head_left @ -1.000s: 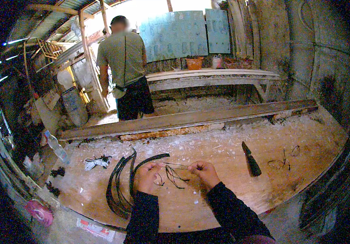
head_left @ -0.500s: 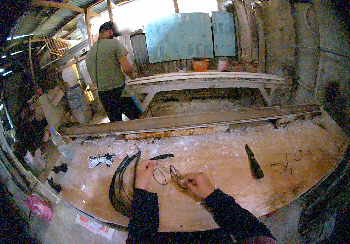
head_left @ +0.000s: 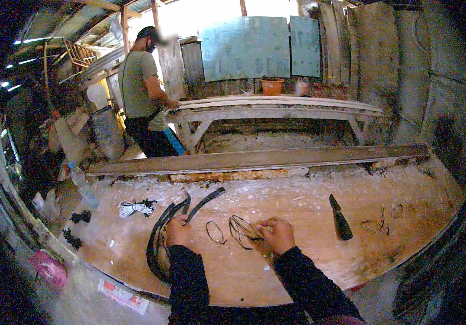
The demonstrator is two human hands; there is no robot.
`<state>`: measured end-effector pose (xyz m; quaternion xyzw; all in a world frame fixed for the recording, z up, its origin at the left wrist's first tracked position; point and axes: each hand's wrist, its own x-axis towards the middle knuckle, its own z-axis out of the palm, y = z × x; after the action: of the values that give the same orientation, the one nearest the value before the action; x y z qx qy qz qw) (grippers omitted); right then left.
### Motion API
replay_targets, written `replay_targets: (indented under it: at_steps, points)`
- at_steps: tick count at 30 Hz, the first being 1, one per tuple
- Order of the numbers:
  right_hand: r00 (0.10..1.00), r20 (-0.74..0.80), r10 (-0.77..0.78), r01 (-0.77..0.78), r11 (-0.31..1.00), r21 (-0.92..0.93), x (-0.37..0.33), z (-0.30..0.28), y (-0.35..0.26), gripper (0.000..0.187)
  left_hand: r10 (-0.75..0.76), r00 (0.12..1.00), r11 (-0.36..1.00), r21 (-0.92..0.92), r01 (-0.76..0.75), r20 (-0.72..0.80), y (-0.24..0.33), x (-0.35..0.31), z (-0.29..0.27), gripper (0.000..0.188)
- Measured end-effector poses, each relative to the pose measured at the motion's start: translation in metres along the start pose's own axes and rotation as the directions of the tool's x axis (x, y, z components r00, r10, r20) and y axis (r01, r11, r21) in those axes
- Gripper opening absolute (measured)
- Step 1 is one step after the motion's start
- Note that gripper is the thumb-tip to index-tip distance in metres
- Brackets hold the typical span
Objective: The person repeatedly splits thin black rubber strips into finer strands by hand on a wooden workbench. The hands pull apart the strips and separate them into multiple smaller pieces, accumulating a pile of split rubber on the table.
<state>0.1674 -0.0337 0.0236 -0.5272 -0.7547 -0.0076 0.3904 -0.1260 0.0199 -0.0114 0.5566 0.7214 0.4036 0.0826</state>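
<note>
My left hand (head_left: 178,232) is closed at the flat, curved black strips (head_left: 159,246), its fingers pinching one strip (head_left: 207,202) whose free end points away to the right. My right hand (head_left: 277,235) is closed on several thin dark loops (head_left: 242,232), wire or cord, which stick out to its left. A separate thin dark loop (head_left: 216,232) is on the table between my hands, touching neither. The lower ends of the strips are partly hidden by my left sleeve.
A dark knife-like tool (head_left: 341,219) and thin loops (head_left: 376,223) lie at right. A white cord bundle (head_left: 135,209), black bundles (head_left: 80,216) and a plastic bottle (head_left: 82,184) are at left. A long board (head_left: 260,160) edges the table's far side. A person (head_left: 140,92) stands beyond.
My left hand has moved left and nearer, off the single loop and onto a black strip, which has swung upward. My right hand has shifted slightly right with its loops. The person beyond has moved an arm.
</note>
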Motion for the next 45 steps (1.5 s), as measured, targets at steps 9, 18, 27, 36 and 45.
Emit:
replay_targets:
  at_steps: [9,18,27,36,45]
  points:
    - [0.995,-0.103,0.0,0.009,0.996,0.09,0.003,-0.005,-0.007,0.023,-0.104,0.982,0.668,-0.721,0.185,0.155,0.04,-0.008,-0.019,0.022]
    - [0.952,0.207,0.228,-0.3,0.54,0.786,0.002,0.006,-0.012,0.013,0.117,0.863,0.353,-0.833,0.427,0.492,0.105,-0.044,-0.016,0.016]
    - [0.91,0.386,0.155,-0.383,-0.047,0.923,0.005,-0.025,-0.033,0.013,0.462,0.719,0.518,-0.816,0.255,0.518,0.115,-0.061,0.025,0.024]
    - [0.917,0.3,0.265,-0.378,0.326,0.867,0.003,0.011,-0.005,0.014,0.469,0.682,0.524,-0.798,0.297,0.561,0.114,-0.068,0.031,0.028]
    - [0.899,0.404,0.172,-0.429,0.149,0.891,0.003,-0.01,-0.014,0.017,0.373,0.636,0.49,-0.725,0.483,0.676,0.115,-0.072,0.027,0.017]
